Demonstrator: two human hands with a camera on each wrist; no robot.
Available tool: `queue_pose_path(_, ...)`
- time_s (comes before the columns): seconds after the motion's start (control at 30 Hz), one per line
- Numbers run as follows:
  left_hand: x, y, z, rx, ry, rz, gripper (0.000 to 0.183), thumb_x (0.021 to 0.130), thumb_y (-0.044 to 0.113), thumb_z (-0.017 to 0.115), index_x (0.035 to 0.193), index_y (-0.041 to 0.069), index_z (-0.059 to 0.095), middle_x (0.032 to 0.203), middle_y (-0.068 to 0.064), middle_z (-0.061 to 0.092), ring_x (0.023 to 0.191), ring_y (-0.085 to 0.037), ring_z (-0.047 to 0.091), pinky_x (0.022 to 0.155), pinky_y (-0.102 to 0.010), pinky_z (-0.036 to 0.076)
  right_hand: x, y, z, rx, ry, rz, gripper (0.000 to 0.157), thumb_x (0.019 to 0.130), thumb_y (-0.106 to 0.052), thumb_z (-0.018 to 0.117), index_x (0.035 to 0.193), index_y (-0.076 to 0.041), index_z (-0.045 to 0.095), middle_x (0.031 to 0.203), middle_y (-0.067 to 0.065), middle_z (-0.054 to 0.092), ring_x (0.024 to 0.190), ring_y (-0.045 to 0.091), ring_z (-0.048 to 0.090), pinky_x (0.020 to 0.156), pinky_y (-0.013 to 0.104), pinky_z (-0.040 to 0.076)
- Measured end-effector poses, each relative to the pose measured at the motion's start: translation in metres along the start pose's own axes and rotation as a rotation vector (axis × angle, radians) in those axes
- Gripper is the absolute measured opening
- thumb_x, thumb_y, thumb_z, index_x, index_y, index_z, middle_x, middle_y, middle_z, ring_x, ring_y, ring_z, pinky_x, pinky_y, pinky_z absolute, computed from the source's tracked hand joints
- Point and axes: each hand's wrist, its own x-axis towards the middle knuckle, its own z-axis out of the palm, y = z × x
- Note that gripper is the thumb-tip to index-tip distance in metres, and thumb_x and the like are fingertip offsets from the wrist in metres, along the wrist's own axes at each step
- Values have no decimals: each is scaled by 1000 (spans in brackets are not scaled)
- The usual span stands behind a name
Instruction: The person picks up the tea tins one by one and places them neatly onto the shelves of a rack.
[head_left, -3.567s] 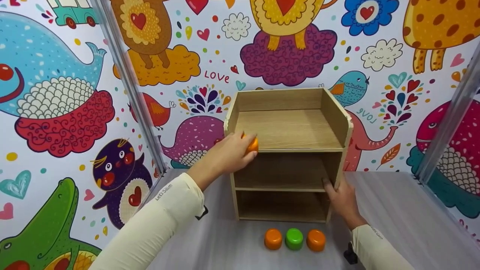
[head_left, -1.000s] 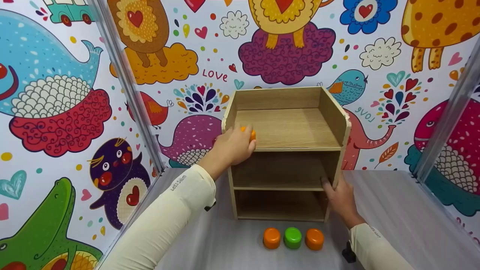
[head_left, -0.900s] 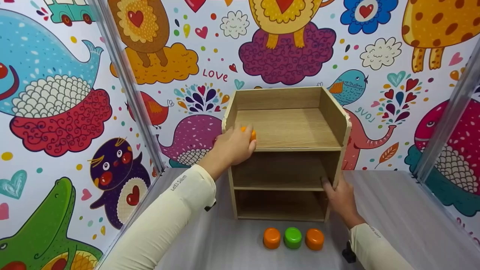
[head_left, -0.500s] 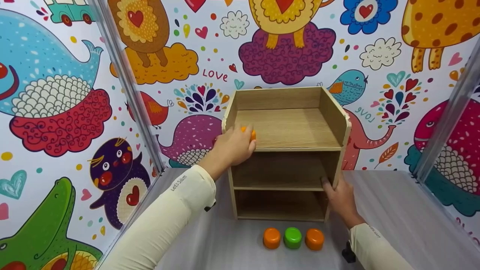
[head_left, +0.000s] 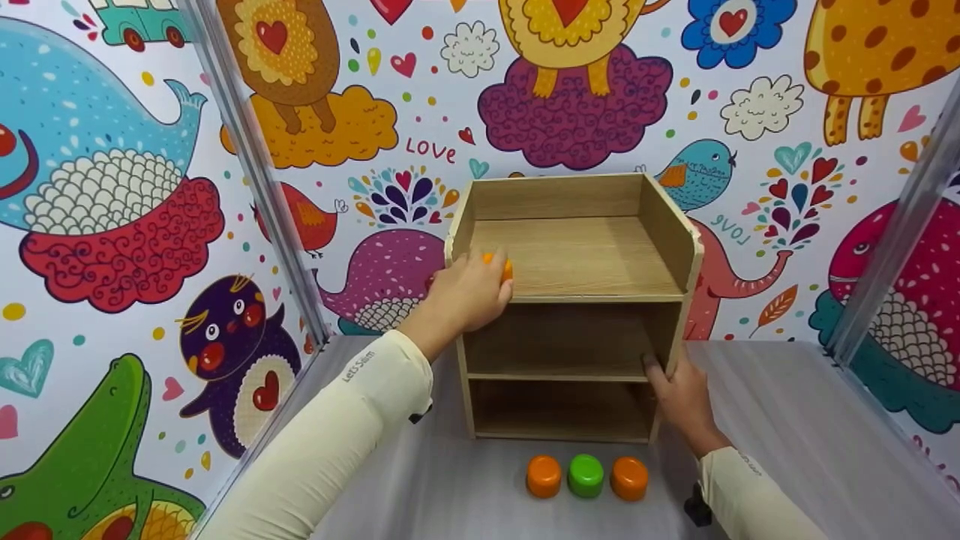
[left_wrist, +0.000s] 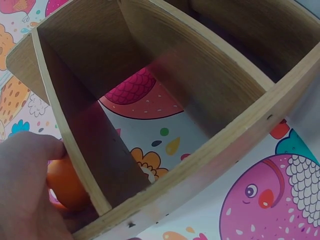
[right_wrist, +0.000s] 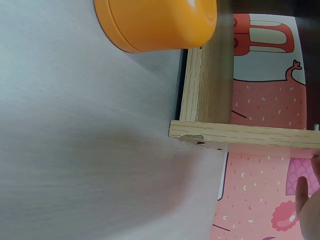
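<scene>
A small wooden shelf unit [head_left: 577, 298] with three levels stands on the grey surface. At its front left corner, my left hand [head_left: 466, 291] holds an orange rounded cylinder [head_left: 497, 265] on the top board, and its fingers cover most of it. The left wrist view shows this orange cylinder [left_wrist: 68, 184] in the corner between board and side panel, with the thumb [left_wrist: 46, 145] beside it. My right hand [head_left: 684, 394] grips the unit's right side panel, thumb on the front edge. In the right wrist view only some fingers [right_wrist: 306, 197] show.
In front of the unit, a row holds an orange cylinder [head_left: 544, 476], a green cylinder [head_left: 586, 475] and another orange cylinder [head_left: 629, 478]. Printed cartoon walls [head_left: 420, 60] rise behind and on both sides, with metal posts [head_left: 259, 172] at the corners.
Compared with the oldest frame, my left hand and the orange cylinder sit slightly farther back on the top board. Over the last second both hands stay still.
</scene>
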Motion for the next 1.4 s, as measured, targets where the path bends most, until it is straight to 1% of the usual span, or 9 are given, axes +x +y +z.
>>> queue_pose_path(0.17, 0, 0, 0, -3, 1, -7, 56, 93, 45, 42, 141, 18, 37, 129, -15, 45, 110, -30, 53, 79, -54, 49, 0, -1, -1, 20, -14, 5, 65, 89, -50, 54, 145, -28, 29, 133, 11, 54, 110, 34, 59, 90, 57, 43)
queue_pose_path(0.33, 1, -1, 0, -5, -8, -12, 57, 93, 46, 42, 142, 18, 36, 131, -16, 44, 111, -30, 53, 80, -55, 49, 0, 0, 0, 22, -4, -3, 64, 90, -48, 55, 145, -28, 30, 132, 10, 54, 111, 33, 58, 92, 57, 42)
queue_pose_path(0.53, 1, -1, 1, -2, -1, -8, 57, 93, 46, 42, 142, 18, 37, 131, -16, 44, 112, -31, 53, 80, -55, 49, 0, -1, 0, 15, 2, -6, 63, 89, -49, 55, 144, -30, 30, 132, 10, 55, 110, 32, 59, 91, 57, 43)
queue_pose_path(0.77, 2, 0, 1, 30, 7, -5, 52, 92, 45, 41, 137, 19, 40, 120, -15, 48, 108, -30, 54, 73, -56, 49, 0, -2, 0, -8, 23, -8, 62, 89, -48, 55, 143, -31, 32, 128, 10, 58, 107, 33, 61, 91, 55, 44)
queue_pose_path(0.93, 2, 0, 2, 28, -1, -8, 51, 92, 45, 41, 136, 19, 40, 120, -15, 48, 108, -30, 54, 74, -56, 49, 0, -2, -1, 0, 16, 0, 62, 89, -49, 55, 144, -35, 30, 130, 10, 57, 108, 34, 61, 92, 56, 43)
queue_pose_path(1.13, 2, 0, 2, 21, -3, -7, 54, 93, 45, 40, 139, 19, 38, 123, -16, 47, 109, -31, 54, 75, -57, 49, 0, -1, -1, -4, 8, -4, 64, 89, -49, 55, 145, -31, 29, 131, 11, 56, 108, 34, 60, 92, 57, 42)
queue_pose_path(1.4, 2, -1, 2, 17, -5, -7, 54, 93, 45, 40, 140, 19, 37, 124, -15, 46, 110, -31, 53, 75, -56, 49, 0, -1, 0, 9, -5, 3, 64, 89, -49, 55, 145, -31, 29, 132, 11, 55, 109, 35, 60, 91, 56, 43)
